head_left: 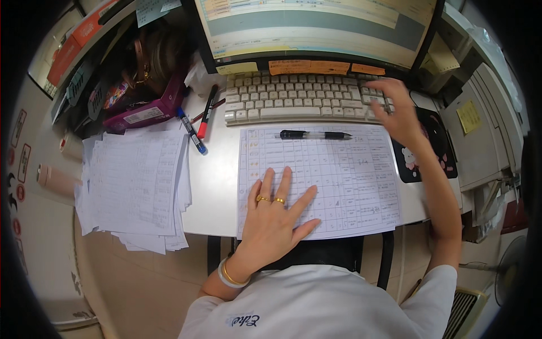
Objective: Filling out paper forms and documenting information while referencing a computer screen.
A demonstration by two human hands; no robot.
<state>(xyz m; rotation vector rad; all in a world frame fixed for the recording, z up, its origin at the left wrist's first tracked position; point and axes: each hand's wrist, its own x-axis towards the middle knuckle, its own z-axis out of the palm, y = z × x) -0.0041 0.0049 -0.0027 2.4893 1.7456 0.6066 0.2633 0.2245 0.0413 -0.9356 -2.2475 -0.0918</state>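
My left hand [274,210] lies flat with its fingers spread on a printed table sheet [339,186]. It wears gold rings, and bangles circle its wrist. A black and clear pen [316,135] rests across the top of that sheet. Over the right end of the beige keyboard [293,97], my right hand [396,110] is raised at the number keys with its fingers apart, slightly blurred and holding nothing. Whether a fingertip presses a key cannot be made out. Behind the keyboard stands a lit monitor [316,28] showing a table-like window, with paper notes along its lower edge.
Left of the sheet are a blue marker [192,131], a red and black marker [208,112] and a loose paper stack [135,181] overhanging the desk edge. A purple box [148,110] stands behind. At right lie a dark mouse pad [432,147] and a pale printer-like machine [480,130].
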